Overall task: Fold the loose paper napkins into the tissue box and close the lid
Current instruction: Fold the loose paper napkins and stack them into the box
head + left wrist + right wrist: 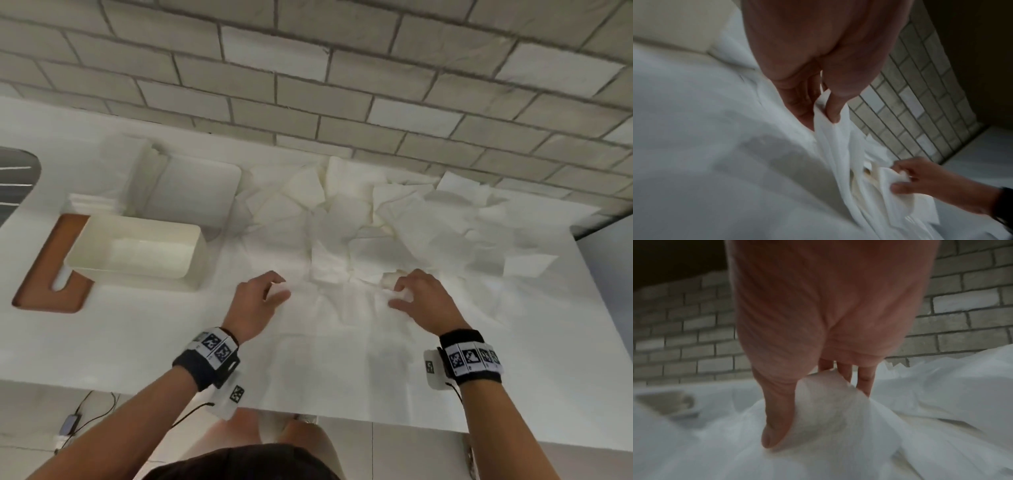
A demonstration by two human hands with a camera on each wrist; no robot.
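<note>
Both hands worked nearest napkin (339,301): left hand (257,301) and right hand (419,298) each pinched edge. Tissue box (137,253) left of napkin, open, seemingly empty; lid (191,192) behind box. Napkin pile (394,212) unfolded. Barely begun.

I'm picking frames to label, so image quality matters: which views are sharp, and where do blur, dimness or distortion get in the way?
Head view: bright, wide-angle bend in the brick wall, white napkins nearly wash into the counter, tissue box slightly soft. Left wrist view: dim and smeared, yet the left hand visibly pinches a napkin. Right wrist view: dim, soft; right hand gripping bunched napkin.
</note>
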